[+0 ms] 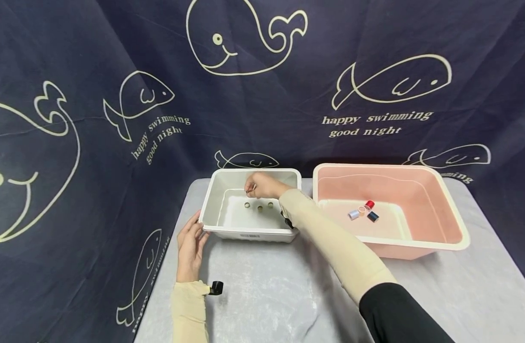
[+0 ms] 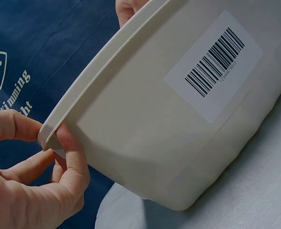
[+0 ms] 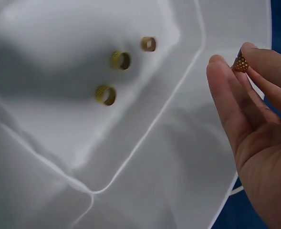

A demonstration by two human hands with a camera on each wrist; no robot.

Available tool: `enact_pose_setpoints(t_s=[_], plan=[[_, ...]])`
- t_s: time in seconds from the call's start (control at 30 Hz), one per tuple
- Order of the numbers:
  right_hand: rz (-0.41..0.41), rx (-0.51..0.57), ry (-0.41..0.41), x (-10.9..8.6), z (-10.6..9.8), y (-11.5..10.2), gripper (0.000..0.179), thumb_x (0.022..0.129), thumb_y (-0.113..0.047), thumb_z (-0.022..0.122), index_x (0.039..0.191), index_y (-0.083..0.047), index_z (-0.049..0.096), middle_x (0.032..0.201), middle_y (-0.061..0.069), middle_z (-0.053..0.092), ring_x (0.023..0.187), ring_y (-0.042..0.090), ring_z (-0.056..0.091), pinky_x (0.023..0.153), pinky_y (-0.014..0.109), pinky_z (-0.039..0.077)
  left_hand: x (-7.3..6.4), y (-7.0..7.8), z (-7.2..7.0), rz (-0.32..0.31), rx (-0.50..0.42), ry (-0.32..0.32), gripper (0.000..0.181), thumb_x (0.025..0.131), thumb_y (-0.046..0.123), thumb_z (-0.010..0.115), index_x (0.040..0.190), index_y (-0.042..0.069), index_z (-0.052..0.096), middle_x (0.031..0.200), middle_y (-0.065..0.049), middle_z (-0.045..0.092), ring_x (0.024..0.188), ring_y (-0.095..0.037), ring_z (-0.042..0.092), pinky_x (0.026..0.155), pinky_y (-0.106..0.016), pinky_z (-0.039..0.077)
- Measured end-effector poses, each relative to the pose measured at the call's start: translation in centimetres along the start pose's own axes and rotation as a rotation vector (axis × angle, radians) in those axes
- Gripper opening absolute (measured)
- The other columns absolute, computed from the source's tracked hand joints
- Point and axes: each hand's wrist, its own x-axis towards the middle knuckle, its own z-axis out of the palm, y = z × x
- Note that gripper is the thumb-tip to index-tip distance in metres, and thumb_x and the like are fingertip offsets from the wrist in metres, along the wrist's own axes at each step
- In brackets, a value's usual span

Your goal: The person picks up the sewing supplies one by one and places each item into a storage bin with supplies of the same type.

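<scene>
In the head view, my left hand (image 1: 189,247) grips the near left corner of a white plastic tub (image 1: 245,230). The left wrist view shows its thumb and fingers (image 2: 75,155) pinching the rim from both sides. My right hand (image 1: 264,186) is over the inside of the tub, holding a small gold dimpled ring thimble (image 3: 242,65) between thumb and fingertips. Three more gold ring thimbles, one of them the nearest thimble (image 3: 100,95) in the right wrist view, lie spread on the tub's floor below that hand.
Right of the white tub stands a pink tub (image 1: 417,244). In it lie a red thread spool (image 1: 369,204), a pale blue spool (image 1: 353,215), a dark spool (image 1: 373,216) and a light, round item (image 1: 362,210). A grey cloth (image 1: 254,295) covers the table; dark printed fabric hangs behind.
</scene>
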Motion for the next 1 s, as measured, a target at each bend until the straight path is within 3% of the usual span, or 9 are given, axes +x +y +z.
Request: enact_pose_setpoints(t_s=[0.33,0.7,1.0], plan=[[-0.001,-0.163,-0.022,1.5,0.5,2.0,0.014,0.086,-0.002,0.076,0.100,-0.001,0.078,0.101,0.011,0.079,0.099,0.024,0.073,0.092,0.031,0.058,0.0,-0.1,0.0,-0.002,-0.025,-0.015,0.051,0.102,0.000,0.050,0.153,0.004,0.050,0.156,-0.016,0.050,0.121,-0.015,0.068,0.083,-0.019,0.060],[0.006,-0.222,-0.053,3.4,1.0,2.6,0.014,0.086,-0.002,0.076,0.100,-0.005,0.077,0.103,0.008,0.077,0.101,0.022,0.070,0.095,0.032,0.056,0.2,0.0,-0.3,0.006,-0.026,-0.024,0.051,0.102,0.000,0.051,0.153,0.004,0.051,0.157,-0.018,0.049,0.122,-0.015,0.068,0.083,-0.019,0.060],[0.020,-0.286,-0.097,3.8,2.6,3.4,0.011,0.087,0.000,0.075,0.096,-0.006,0.077,0.103,0.008,0.077,0.101,0.022,0.070,0.095,0.032,0.057,0.3,-0.1,-0.3,0.004,-0.020,-0.016,0.052,0.101,0.000,0.050,0.153,0.004,0.051,0.157,-0.015,0.050,0.126,-0.018,0.066,0.083,-0.019,0.060]])
